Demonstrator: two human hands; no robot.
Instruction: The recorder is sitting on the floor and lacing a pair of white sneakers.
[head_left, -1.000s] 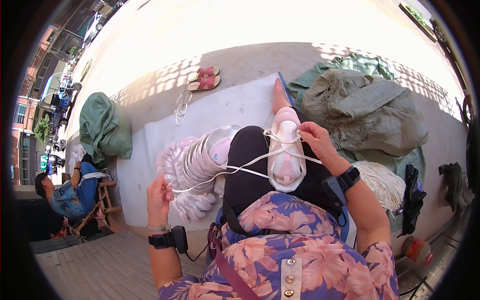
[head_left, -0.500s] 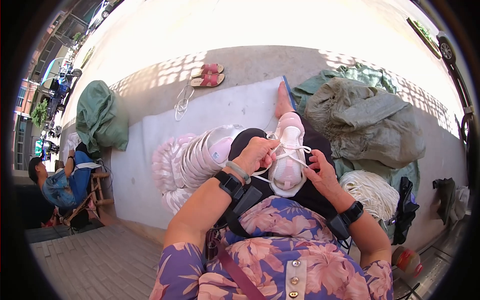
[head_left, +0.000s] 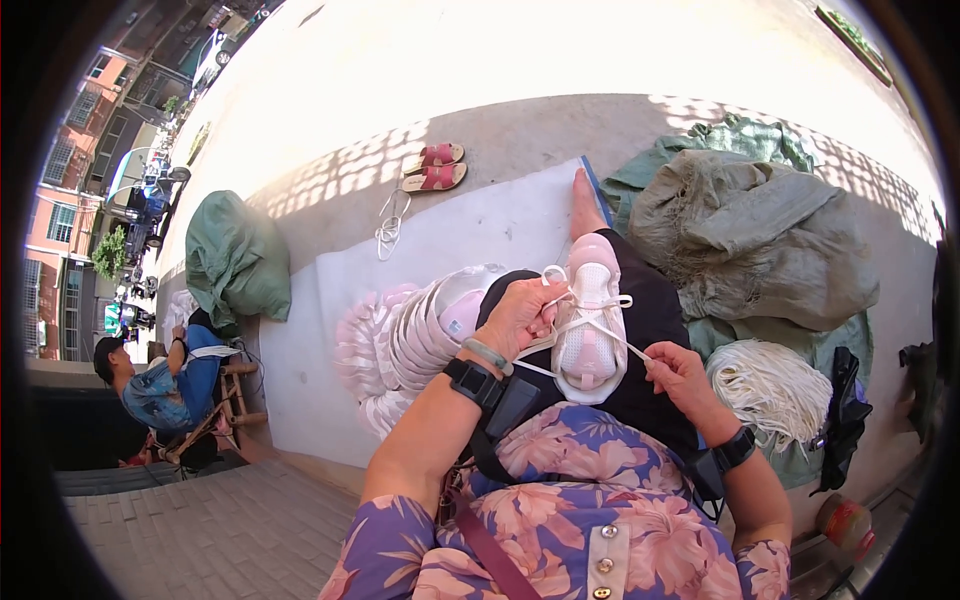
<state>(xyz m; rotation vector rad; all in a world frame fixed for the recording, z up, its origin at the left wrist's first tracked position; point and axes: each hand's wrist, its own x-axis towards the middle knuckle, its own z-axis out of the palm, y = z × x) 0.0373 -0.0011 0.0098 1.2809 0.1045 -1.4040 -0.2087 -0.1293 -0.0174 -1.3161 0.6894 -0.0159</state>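
A pink and white shoe upper [head_left: 594, 340] rests on my dark-trousered leg. White shoelace [head_left: 590, 317] crosses its front, with a loop standing out at either side. At the upper's left edge, my left hand [head_left: 530, 310] is closed in a pinch on the lace. My right hand [head_left: 684, 375], lower and to the right, pinches a lace end and draws it out in a straight line. To the left lies a fanned stack of similar pink and white shoe uppers [head_left: 410, 330].
A white mat [head_left: 340, 300] lies beneath. Bundled white laces [head_left: 770, 390] sit at right below a grey-green sack [head_left: 750, 240]. A green sack [head_left: 235, 255] and a seated person [head_left: 165, 390] are at left. Red sandals [head_left: 437, 178] and a loose lace [head_left: 388, 238] lie beyond.
My right hand has moved away from the shoe upper, down and to the right, pulling the lace taut. My left hand stays pinched by the lace. The whole view has shifted slightly.
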